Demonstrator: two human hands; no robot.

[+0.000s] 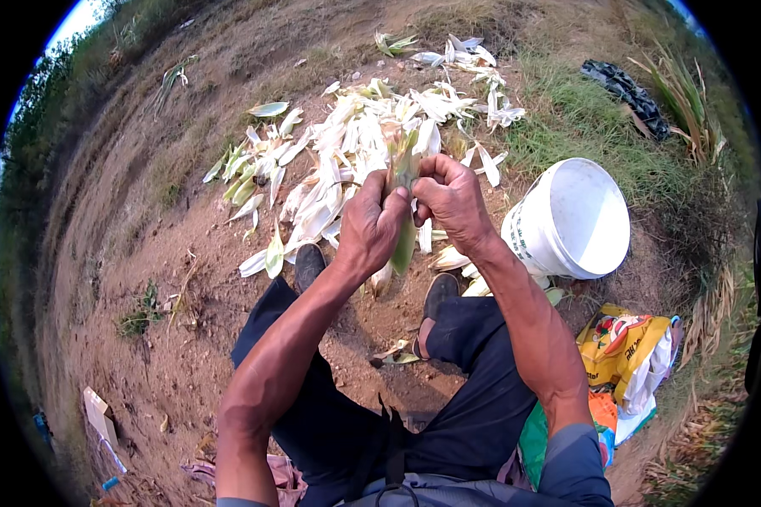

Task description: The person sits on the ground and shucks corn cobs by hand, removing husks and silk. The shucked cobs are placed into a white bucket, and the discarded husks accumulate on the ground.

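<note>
Between my two hands is an ear of corn in pale green husk [404,247], held upright over the ground in front of my knees. My left hand [373,222] grips it from the left, with the thumb lying along the husk. At its upper right side, my right hand [453,199] pinches the husk between thumb and bent fingers. Kernels cannot be made out. Beyond the hands spreads a heap of stripped corn husks [355,133], whitish and light green. Some husks lie near my shoes [441,295].
To the right a white plastic bucket [533,234] with printing on its side leans with its mouth towards me. Printed plastic sacks [621,355] lie below it. Dark cloth or plastic [628,95] rests on grass at upper right. A cardboard piece [100,415] is at lower left.
</note>
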